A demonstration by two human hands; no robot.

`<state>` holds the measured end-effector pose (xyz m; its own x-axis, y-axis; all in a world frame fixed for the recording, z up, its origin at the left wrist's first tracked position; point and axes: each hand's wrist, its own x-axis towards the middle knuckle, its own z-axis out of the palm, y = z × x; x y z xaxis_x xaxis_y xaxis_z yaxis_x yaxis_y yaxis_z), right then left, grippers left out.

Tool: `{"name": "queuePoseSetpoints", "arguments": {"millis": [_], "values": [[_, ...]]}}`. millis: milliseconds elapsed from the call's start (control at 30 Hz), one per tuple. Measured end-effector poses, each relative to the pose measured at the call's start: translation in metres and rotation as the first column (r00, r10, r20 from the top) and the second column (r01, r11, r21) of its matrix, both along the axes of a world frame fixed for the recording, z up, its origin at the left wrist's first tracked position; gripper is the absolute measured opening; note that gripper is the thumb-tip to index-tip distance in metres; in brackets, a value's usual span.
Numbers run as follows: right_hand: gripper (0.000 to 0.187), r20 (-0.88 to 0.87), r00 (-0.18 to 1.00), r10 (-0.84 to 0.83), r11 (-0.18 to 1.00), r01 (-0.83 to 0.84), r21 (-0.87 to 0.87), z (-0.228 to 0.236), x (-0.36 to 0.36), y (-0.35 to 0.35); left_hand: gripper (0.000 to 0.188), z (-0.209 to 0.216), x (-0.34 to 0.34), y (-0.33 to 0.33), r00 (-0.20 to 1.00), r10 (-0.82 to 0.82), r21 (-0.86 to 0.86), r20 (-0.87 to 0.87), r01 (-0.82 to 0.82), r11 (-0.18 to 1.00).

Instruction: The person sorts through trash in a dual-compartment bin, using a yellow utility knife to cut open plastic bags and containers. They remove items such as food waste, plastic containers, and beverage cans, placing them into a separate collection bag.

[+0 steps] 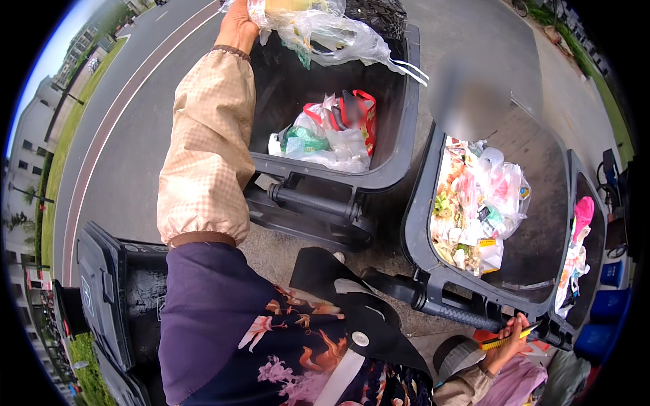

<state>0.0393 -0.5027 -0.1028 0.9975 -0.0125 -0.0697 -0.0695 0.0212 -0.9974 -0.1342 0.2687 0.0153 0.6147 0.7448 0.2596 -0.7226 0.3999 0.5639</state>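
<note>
My left hand (238, 28), at the end of a checked beige sleeve guard, grips a clear plastic bag (318, 34) over the far part of a dark wheeled bin (393, 172). Something yellowish shows inside the bag, and white strips trail to the right. In that bin lie knotted white and green bags (308, 142) and a red bag (367, 125). At lower right, my right hand (504, 348) is closed around a yellow utility knife (497, 340), close to the handle of a second bin (421, 260). Food scraps (447, 203) and tied plastic bags (504, 186) fill part of the second bin.
A third bin (581, 291) with rubbish stands at far right, beside blue containers (604, 308). More dark bins (105, 291) stand at left. Black crumpled plastic (379, 15) sits at the first bin's far edge. Paved road (135, 155) runs beyond.
</note>
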Motion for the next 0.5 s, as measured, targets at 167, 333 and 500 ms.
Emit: {"name": "queuePoseSetpoints", "arguments": {"millis": [167,333,500], "values": [[0.009,-0.014,1.000,0.021,0.999,-0.022,-0.044,0.004,0.000,0.019,0.023,-0.041,-0.095,0.036,0.767,0.495,0.033,-0.408,-0.529,0.848],[0.011,0.018,0.999,-0.029,0.998,0.030,-0.051,-0.008,0.001,0.013,0.064,-0.123,-0.121,0.012,-0.024,0.621,0.619,-0.783,0.068,0.783],[0.013,0.015,0.985,-0.171,0.980,0.171,-0.099,-0.003,-0.011,0.018,0.111,-0.177,-0.062,-0.044,-0.546,0.396,-0.258,-0.738,0.771,0.582]]}}
